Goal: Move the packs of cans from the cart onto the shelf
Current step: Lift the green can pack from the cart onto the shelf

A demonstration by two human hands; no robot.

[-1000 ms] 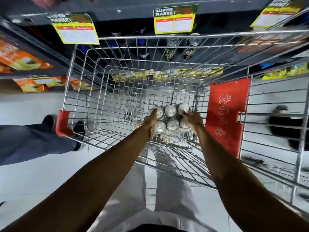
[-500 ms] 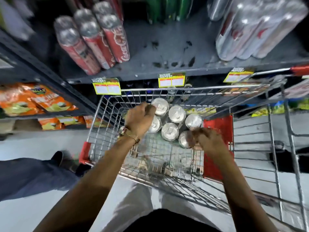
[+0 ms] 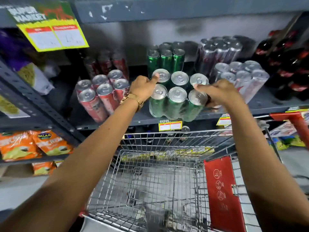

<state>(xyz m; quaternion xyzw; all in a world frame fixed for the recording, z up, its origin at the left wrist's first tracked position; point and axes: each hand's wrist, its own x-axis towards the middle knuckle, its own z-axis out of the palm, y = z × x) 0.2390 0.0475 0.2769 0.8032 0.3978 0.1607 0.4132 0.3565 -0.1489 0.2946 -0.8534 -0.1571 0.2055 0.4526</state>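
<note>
A shrink-wrapped pack of green cans (image 3: pixel 177 97) with silver tops sits at the front edge of the grey shelf (image 3: pixel 117 121). My left hand (image 3: pixel 143 88) grips its left side, thumb on a can top. My right hand (image 3: pixel 217 92) grips its right side. Below, the wire cart (image 3: pixel 160 181) shows no packs in its basket. Another pack of green cans (image 3: pixel 165 59) stands behind the held one.
A red can pack (image 3: pixel 102 92) stands left of the held pack, a silver can pack (image 3: pixel 242 77) right of it, a dark can pack (image 3: pixel 217 51) behind. Dark bottles (image 3: pixel 287 67) fill the far right. Orange snack bags (image 3: pixel 33 144) lie lower left. The cart's red flap (image 3: pixel 222 190) hangs right.
Both hands lifted the green can pack out of the cart and up onto the shelf's front edge. The view tilted up from the cart to the shelf.
</note>
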